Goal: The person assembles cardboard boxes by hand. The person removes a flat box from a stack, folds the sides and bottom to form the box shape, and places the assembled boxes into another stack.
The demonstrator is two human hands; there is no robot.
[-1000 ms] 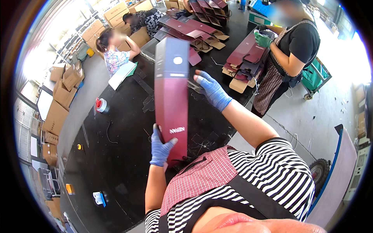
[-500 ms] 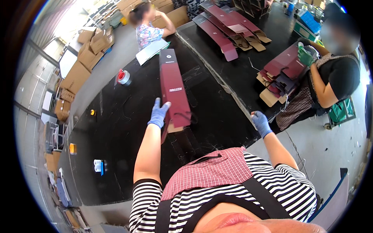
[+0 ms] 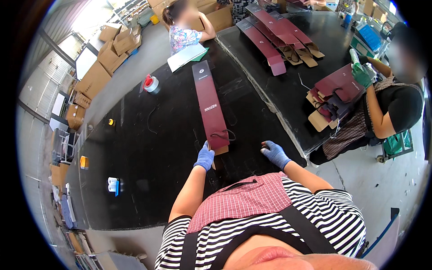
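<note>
A long, narrow maroon carton (image 3: 209, 105) with a dark far end and a black cord handle lies on the black table in front of me. Tan cardboard flaps stick out at its near end. My left hand (image 3: 204, 157), in a blue glove, is closed on the carton's near left corner; the carton partly hides its fingertips. My right hand (image 3: 275, 154), gloved in blue with bare fingertips, hovers over the table to the right of the carton. It holds nothing, and its fingers are apart.
A tape roll (image 3: 150, 84), a yellow roll (image 3: 84, 162) and small white rolls (image 3: 112, 184) sit to the left. More maroon cartons (image 3: 276, 33) lie flat at the far right. A co-worker in green gloves (image 3: 360, 74) handles a carton bundle (image 3: 337, 85). Another person leans beside a white sheet (image 3: 185, 57).
My left hand has slid from the carton's left side down to its near end. The right hand has moved left, toward the carton. The view has shifted slightly.
</note>
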